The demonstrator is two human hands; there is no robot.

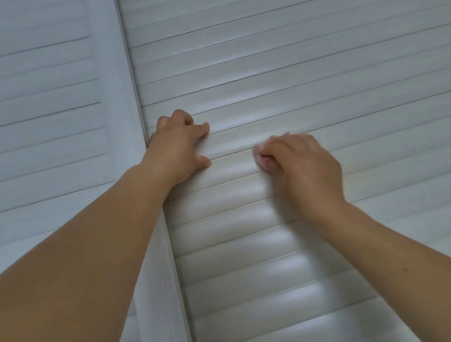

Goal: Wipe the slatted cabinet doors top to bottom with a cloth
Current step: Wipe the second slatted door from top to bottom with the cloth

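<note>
Nearest the camera, two bare forearms reached up toward the slatted cabinet doors. The left forearm (70, 270) crossed the vertical frame post (127, 125) that separated the left-hand door (31, 107) from the right-hand door (305, 65).

The left hand (178, 148) rested against the right-hand door just beside the post, its fingers spread and bent, the fingertips and thumb pressing on the slats; it grasped nothing.

The right hand (304, 168) was set to the right of the left hand, slightly lower, apart from it. Its fingers were curled into a clench around a small pale cloth (262, 157), of which only a bunched edge showed at the thumb side and above the knuckles. That part of the view was blurred, so the cloth's full extent could not be told. The cloth and knuckles lay against the slats of the right-hand door.

Pale reflections ran down the slats below and between the two hands. The left-hand door lay to the left of both hands, untouched by either
</note>
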